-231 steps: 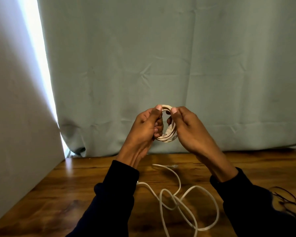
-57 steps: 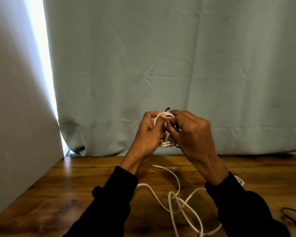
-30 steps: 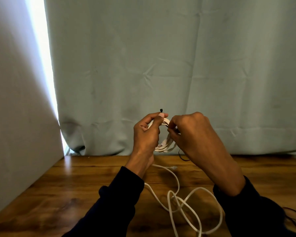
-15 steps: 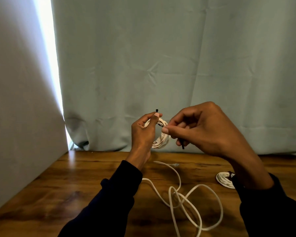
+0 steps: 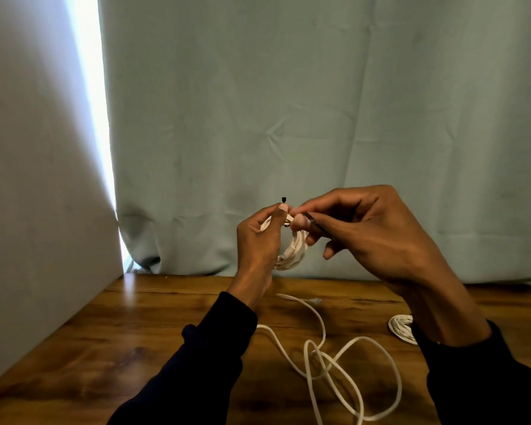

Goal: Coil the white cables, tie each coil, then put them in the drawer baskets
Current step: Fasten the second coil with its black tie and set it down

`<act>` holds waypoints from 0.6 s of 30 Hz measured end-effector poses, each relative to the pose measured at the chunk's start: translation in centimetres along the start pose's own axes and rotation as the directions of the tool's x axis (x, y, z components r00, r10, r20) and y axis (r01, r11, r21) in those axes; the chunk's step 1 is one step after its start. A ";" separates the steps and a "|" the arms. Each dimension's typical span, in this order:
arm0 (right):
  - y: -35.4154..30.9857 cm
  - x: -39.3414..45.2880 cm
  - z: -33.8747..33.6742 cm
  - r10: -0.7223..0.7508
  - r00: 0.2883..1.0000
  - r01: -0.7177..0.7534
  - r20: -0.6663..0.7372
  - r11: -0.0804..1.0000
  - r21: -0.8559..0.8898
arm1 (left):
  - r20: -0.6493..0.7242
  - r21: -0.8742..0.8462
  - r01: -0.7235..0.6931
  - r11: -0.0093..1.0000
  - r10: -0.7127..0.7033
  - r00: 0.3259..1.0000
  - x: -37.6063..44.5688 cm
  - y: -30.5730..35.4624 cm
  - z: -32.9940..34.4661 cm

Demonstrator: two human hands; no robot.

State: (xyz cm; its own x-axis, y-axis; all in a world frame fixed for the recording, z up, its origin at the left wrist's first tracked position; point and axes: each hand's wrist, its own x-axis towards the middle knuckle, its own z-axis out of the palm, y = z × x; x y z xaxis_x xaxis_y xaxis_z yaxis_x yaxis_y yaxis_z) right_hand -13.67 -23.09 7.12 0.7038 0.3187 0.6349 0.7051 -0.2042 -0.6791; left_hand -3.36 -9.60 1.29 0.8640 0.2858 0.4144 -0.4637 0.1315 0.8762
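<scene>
Head camera: a person in dark sleeves holds a small coil of white cable [image 5: 295,251] in the air above a wooden table [image 5: 141,326], in front of a pale green curtain [image 5: 288,102]. The coil stands roughly upright, its ring face turned toward the camera, and hangs down from the fingers. The left hand [image 5: 258,240] pinches the coil's top between thumb and fingers, and the small black head of a tie [image 5: 284,199] pokes straight up just above the thumb tip. The right hand [image 5: 371,231] pinches the tie's thin dark tail, which slants down and to the right from the coil's top across the fingers.

Below, a loose white cable [image 5: 334,360] lies in open loops on the table between the two forearms, one end pointing toward the curtain. A second coiled cable [image 5: 400,328] lies flat at the right, partly hidden behind the right wrist. A grey wall [image 5: 37,179] bounds the table's left edge; bare wood stretches to the left of the left forearm.
</scene>
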 end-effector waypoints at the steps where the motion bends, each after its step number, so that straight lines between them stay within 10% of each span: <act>1: 0.1 0.0 0.0 -0.025 1.000 0.025 -0.001 0.999 -0.029 | 0.002 -0.002 -0.004 1.000 0.004 1.000 0.0 0.0 0.0; 18: -0.1 0.0 1.2 -0.204 0.915 0.210 -0.347 0.977 -0.019 | 0.023 0.015 -0.005 1.000 0.005 1.000 -0.4 1.2 0.2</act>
State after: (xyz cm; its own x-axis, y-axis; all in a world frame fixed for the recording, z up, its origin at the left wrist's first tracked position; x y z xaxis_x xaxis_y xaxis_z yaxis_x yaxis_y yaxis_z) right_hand -13.81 -21.96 6.74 0.5306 0.0122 0.8475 0.8389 -0.1506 -0.5231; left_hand -4.26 -9.72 2.18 0.8661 0.2642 0.4244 -0.4654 0.1161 0.8774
